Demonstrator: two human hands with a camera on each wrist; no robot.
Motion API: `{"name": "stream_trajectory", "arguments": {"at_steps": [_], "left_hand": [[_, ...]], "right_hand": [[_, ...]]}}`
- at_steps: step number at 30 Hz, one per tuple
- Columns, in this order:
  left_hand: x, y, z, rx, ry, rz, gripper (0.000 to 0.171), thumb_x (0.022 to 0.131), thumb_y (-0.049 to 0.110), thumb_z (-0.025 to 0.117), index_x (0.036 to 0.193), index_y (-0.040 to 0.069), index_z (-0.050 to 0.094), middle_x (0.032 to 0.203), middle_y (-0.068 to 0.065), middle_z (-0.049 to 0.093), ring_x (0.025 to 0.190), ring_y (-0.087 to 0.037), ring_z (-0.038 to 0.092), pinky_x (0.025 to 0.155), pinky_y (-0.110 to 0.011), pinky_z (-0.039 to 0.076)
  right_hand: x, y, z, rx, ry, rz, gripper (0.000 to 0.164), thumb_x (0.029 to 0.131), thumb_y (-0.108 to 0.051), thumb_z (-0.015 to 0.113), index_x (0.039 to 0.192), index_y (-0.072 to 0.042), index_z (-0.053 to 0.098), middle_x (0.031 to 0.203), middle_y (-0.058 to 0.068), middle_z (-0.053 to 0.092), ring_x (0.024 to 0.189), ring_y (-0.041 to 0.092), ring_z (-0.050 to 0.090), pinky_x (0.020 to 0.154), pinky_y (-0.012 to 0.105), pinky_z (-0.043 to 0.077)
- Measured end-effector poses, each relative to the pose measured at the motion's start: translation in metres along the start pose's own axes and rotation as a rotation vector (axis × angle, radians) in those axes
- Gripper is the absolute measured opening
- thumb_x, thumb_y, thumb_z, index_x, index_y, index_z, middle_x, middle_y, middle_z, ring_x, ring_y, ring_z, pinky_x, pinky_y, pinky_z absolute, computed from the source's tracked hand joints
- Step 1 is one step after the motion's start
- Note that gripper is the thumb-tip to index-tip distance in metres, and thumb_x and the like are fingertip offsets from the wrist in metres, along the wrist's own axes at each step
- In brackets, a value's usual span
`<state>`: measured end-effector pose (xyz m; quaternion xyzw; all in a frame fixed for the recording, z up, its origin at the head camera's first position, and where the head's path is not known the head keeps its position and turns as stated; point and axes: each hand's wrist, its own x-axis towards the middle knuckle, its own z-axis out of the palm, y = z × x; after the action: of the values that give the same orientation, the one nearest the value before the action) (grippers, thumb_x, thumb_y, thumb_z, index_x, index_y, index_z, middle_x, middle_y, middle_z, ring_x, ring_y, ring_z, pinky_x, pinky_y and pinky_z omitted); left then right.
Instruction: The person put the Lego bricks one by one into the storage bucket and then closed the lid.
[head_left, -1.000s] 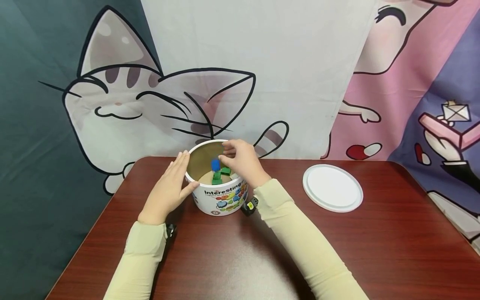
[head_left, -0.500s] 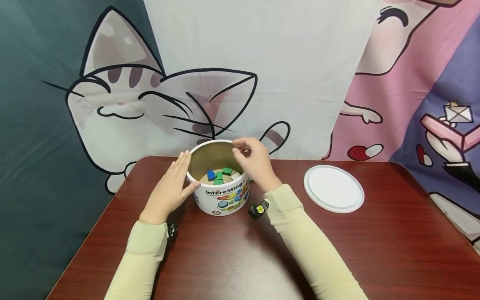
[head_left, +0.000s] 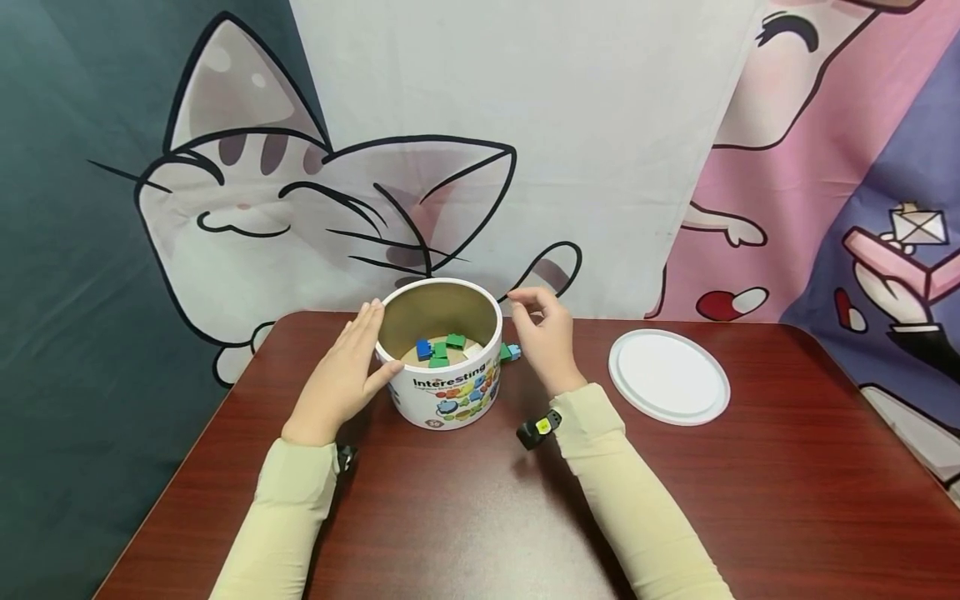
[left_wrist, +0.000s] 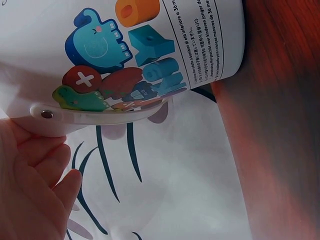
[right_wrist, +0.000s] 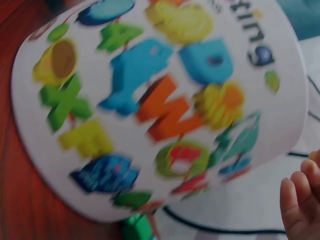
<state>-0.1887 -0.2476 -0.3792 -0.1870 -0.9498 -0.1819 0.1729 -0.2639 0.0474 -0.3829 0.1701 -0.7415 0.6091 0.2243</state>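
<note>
A white tub point(head_left: 450, 400) with printed pictures and its top uncovered stands on the table. Inside it lie a blue block point(head_left: 423, 349), several green blocks point(head_left: 454, 341) and a white one point(head_left: 472, 351). My left hand point(head_left: 337, 375) rests on the tub's left rim, fingers straight and thumb toward the front; the left wrist view has its fingertips by the tub's rim and handle point(left_wrist: 100, 119). My right hand point(head_left: 547, 337) hovers just right of the tub, fingers loosely bent, nothing visible in it. Below it, a green and light-blue block piece point(head_left: 510, 352) sits behind the tub's right side.
A round white lid point(head_left: 669, 377) lies on the brown table point(head_left: 465, 525) to the right. Behind the table's far edge hangs a cloth backdrop point(head_left: 600, 125) with cartoon cats.
My right hand has moved out of the tub to the right. The blue block, earlier upright near its fingers, now lies lower among the green ones. My left hand stays put.
</note>
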Motion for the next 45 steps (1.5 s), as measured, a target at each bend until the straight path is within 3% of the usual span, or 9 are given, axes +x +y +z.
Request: {"name": "stream_trajectory", "arguments": {"at_steps": [6, 13, 22, 31, 40, 45], "left_hand": [[0.000, 0.000, 0.000, -0.001, -0.001, 0.003, 0.092, 0.100, 0.061, 0.051, 0.159, -0.003, 0.021, 0.165, -0.019, 0.023, 0.154, -0.034, 0.018, 0.125, -0.048, 0.016], [0.000, 0.000, -0.001, -0.005, -0.001, 0.002, 0.090, 0.099, 0.054, 0.057, 0.159, -0.003, 0.021, 0.165, -0.019, 0.024, 0.154, -0.035, 0.018, 0.125, -0.048, 0.016], [0.000, 0.000, 0.000, -0.006, 0.003, 0.002, 0.091, 0.100, 0.059, 0.053, 0.159, -0.003, 0.021, 0.165, -0.019, 0.024, 0.153, -0.036, 0.020, 0.125, -0.048, 0.016], [0.000, 0.001, -0.001, -0.011, -0.001, -0.001, 0.091, 0.099, 0.059, 0.053, 0.159, -0.002, 0.021, 0.165, -0.018, 0.024, 0.154, -0.033, 0.018, 0.125, -0.047, 0.016], [0.000, 0.002, -0.001, -0.007, 0.002, -0.001, 0.089, 0.099, 0.053, 0.058, 0.159, -0.002, 0.021, 0.165, -0.018, 0.024, 0.154, -0.034, 0.018, 0.125, -0.047, 0.016], [0.000, 0.003, -0.002, -0.008, -0.002, -0.006, 0.089, 0.099, 0.052, 0.059, 0.159, -0.003, 0.021, 0.165, -0.019, 0.024, 0.154, -0.035, 0.019, 0.125, -0.047, 0.016]], "right_hand": [[-0.003, 0.020, -0.008, -0.012, -0.042, 0.147, 0.018, 0.098, -0.008, 0.060, 0.109, 0.001, 0.071, 0.105, 0.014, 0.070, 0.091, 0.033, 0.069, 0.081, 0.034, 0.057], [-0.004, 0.048, -0.015, -0.141, -0.156, 0.224, 0.021, 0.097, -0.010, 0.061, 0.113, 0.000, 0.071, 0.107, 0.014, 0.070, 0.101, 0.026, 0.063, 0.087, 0.038, 0.051], [-0.004, 0.066, -0.019, -0.220, -0.304, 0.350, 0.030, 0.096, -0.011, 0.061, 0.122, 0.000, 0.068, 0.109, 0.016, 0.070, 0.087, 0.025, 0.067, 0.082, 0.035, 0.054], [-0.003, 0.076, -0.021, -0.312, -0.404, 0.349, 0.028, 0.094, -0.011, 0.066, 0.119, 0.000, 0.070, 0.117, 0.018, 0.070, 0.112, 0.032, 0.062, 0.099, 0.045, 0.048], [-0.002, 0.076, -0.016, -0.331, -0.455, 0.331, 0.025, 0.090, -0.004, 0.067, 0.114, 0.003, 0.070, 0.106, 0.016, 0.072, 0.100, 0.029, 0.067, 0.086, 0.038, 0.055], [-0.002, 0.078, -0.014, -0.356, -0.470, 0.307, 0.023, 0.090, -0.003, 0.068, 0.111, 0.004, 0.070, 0.103, 0.016, 0.071, 0.097, 0.028, 0.066, 0.086, 0.038, 0.055]]}}
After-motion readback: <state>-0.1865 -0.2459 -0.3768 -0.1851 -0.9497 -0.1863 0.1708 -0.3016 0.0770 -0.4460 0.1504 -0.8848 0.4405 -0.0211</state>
